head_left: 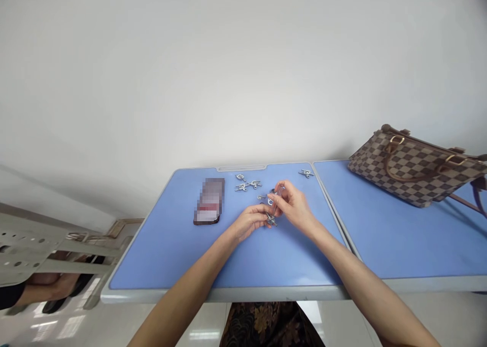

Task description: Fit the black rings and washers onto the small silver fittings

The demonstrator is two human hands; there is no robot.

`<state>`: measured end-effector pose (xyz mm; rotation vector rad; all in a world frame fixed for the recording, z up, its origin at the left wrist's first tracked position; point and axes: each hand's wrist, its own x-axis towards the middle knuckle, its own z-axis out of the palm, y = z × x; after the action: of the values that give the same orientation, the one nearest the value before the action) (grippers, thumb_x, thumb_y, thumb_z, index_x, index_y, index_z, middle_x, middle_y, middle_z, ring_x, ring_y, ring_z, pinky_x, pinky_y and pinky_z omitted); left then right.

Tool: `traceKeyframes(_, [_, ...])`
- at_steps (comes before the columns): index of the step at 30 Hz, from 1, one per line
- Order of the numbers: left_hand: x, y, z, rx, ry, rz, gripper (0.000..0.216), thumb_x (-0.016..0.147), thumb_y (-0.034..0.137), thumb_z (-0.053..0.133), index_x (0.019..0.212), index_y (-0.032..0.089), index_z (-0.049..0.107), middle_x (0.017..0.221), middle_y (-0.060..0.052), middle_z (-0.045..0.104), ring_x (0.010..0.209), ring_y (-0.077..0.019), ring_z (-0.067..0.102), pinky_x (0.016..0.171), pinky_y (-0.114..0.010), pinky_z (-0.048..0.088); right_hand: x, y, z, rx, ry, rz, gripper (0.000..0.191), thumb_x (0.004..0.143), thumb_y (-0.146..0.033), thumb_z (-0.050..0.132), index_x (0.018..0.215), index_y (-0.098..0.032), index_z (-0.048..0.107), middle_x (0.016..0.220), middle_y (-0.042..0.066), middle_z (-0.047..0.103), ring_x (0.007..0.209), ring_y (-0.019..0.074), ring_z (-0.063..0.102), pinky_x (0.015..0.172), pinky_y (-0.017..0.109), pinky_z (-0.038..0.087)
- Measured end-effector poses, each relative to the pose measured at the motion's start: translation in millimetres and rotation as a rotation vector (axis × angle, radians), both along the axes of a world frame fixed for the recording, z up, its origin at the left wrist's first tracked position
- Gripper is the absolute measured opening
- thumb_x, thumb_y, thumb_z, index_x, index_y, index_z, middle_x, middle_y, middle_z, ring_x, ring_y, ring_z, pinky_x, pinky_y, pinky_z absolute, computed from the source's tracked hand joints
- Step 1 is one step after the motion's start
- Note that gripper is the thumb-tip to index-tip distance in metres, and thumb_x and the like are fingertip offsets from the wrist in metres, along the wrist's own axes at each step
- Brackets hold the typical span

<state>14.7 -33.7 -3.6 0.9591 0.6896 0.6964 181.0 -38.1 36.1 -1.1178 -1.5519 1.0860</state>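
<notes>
My left hand (249, 222) is closed around a small silver metal fitting (271, 219), with a bolt-like end sticking out past the fingertips. Thumb and fingers of my right hand (289, 202) pinch a thin metal rod (274, 210) that runs down to that fitting; whether the two are joined, I cannot tell. Between the hands a loose metal piece with a ring end (261, 198) lies on the blue tabletop (243, 263). Just behind the hands is a group of similar fittings (248, 184), each with a shank and a rounded loop. One more fitting (306, 173) rests apart at the far right.
A phone (208, 202), blurred out, lies left of my hands. On the adjoining table to the right stands a brown checkered handbag (414, 169). A pale wall (228, 83) rises behind both tables. At lower left another person's arm (49, 288) shows beside a chair (26, 245).
</notes>
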Motion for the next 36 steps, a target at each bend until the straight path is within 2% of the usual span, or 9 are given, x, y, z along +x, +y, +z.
traceKeyframes(6, [2,1,-0.1,-0.016,-0.007,0.014,0.02,0.065,0.018,0.068,0.085,0.012,0.069,0.082,-0.006,0.063,0.073,-0.0133,0.056,0.068,-0.026,0.042,0,-1,-0.3,0.021,-0.024,-0.016,0.024,0.084,-0.044,0.056,0.09,-0.024,0.045,0.058,-0.005,0.058,0.047,0.0141,0.058,0.05,0.027,0.05])
traceKeyframes(10, [1,1,-1.2,-0.002,-0.009,0.017,0.023,0.065,0.017,0.068,0.088,0.013,0.069,0.091,-0.007,0.064,0.077,-0.0134,0.056,0.07,-0.026,0.043,0,-1,1.0,0.03,-0.01,-0.006,0.021,0.085,-0.041,0.056,0.089,-0.024,0.045,0.059,-0.005,0.06,0.048,0.0137,0.058,0.051,0.027,0.05])
traceKeyframes(13, [1,0,-1.5,0.058,0.017,0.015,0.029,0.065,0.018,0.072,0.093,0.014,0.068,0.097,-0.007,0.064,0.081,-0.0138,0.056,0.073,-0.027,0.044,0,0,0.7,0.034,-0.016,-0.016,0.021,0.085,-0.041,0.056,0.088,-0.024,0.044,0.059,-0.005,0.06,0.048,0.0138,0.058,0.051,0.027,0.049])
traceKeyframes(19, [2,-1,-5.2,0.198,0.069,0.026,0.038,0.063,0.023,0.08,0.095,0.014,0.064,0.096,-0.005,0.064,0.086,-0.0145,0.058,0.081,-0.029,0.043,3,4,-3.4,0.041,-0.02,-0.062,0.023,0.084,-0.043,0.057,0.089,-0.024,0.045,0.059,-0.005,0.059,0.047,0.0136,0.058,0.049,0.025,0.047])
traceKeyframes(24, [2,2,-12.0,0.273,0.122,0.047,0.038,0.062,0.03,0.081,0.093,0.014,0.064,0.097,-0.005,0.062,0.086,-0.0155,0.059,0.08,-0.031,0.046,4,5,-6.1,0.034,-0.008,-0.063,0.026,0.083,-0.045,0.058,0.089,-0.024,0.045,0.059,-0.005,0.059,0.046,0.0137,0.057,0.049,0.026,0.047])
traceKeyframes(30, [2,4,-14.8,0.452,0.214,0.109,0.028,0.066,0.025,0.076,0.091,0.016,0.065,0.104,-0.006,0.056,0.09,-0.0172,0.058,0.079,-0.031,0.048,6,4,-5.1,0.027,-0.035,-0.022,0.024,0.087,-0.046,0.052,0.091,-0.023,0.046,0.065,-0.003,0.061,0.052,0.0138,0.06,0.053,0.027,0.05])
traceKeyframes(33, [2,3,-12.7,0.666,0.407,0.136,0.018,0.072,0.016,0.069,0.09,0.018,0.066,0.106,-0.005,0.056,0.095,-0.0186,0.056,0.082,-0.032,0.047,6,2,-3.0,0.044,-0.14,0.017,0.019,0.09,-0.042,0.047,0.093,-0.023,0.048,0.069,-0.002,0.064,0.058,0.0143,0.062,0.059,0.027,0.05])
traceKeyframes(36, [1,2,-10.0,0.887,0.571,0.117,0.017,0.076,0.011,0.064,0.09,0.02,0.065,0.104,-0.004,0.059,0.099,-0.0194,0.055,0.089,-0.034,0.042,7,1,-2.4,0.066,-0.237,0.043,0.017,0.093,-0.039,0.044,0.096,-0.024,0.05,0.07,-0.001,0.064,0.061,0.0148,0.061,0.061,0.028,0.049])
